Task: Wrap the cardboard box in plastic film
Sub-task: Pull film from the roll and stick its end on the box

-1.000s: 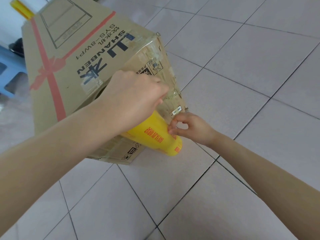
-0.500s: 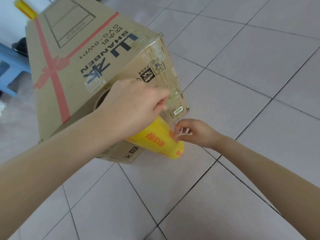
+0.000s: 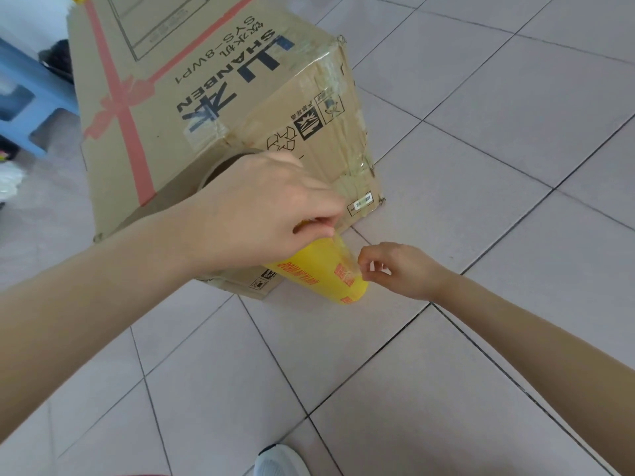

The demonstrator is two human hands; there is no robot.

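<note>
A large cardboard box [image 3: 206, 97] with a red ribbon print and blue lettering stands on the tiled floor. Its near right corner shows crinkled clear film. A yellow roll of plastic film [image 3: 319, 273] with orange lettering stands upright against the box's near face. My left hand [image 3: 264, 207] grips the roll's top from above and hides it. My right hand [image 3: 398, 269] sits just right of the roll, thumb and forefinger pinching the loose clear edge of the film on the roll's side.
A blue plastic stool [image 3: 27, 94] stands at the far left behind the box, with dark items near it. The toe of a white shoe [image 3: 281, 462] shows at the bottom edge. Grey floor tiles spread to the right and front.
The view has shifted so the box sits more to the right. My right hand has slid a little down and right along the roll, pinching at the film edge. My left hand stays on the roll's top.
</note>
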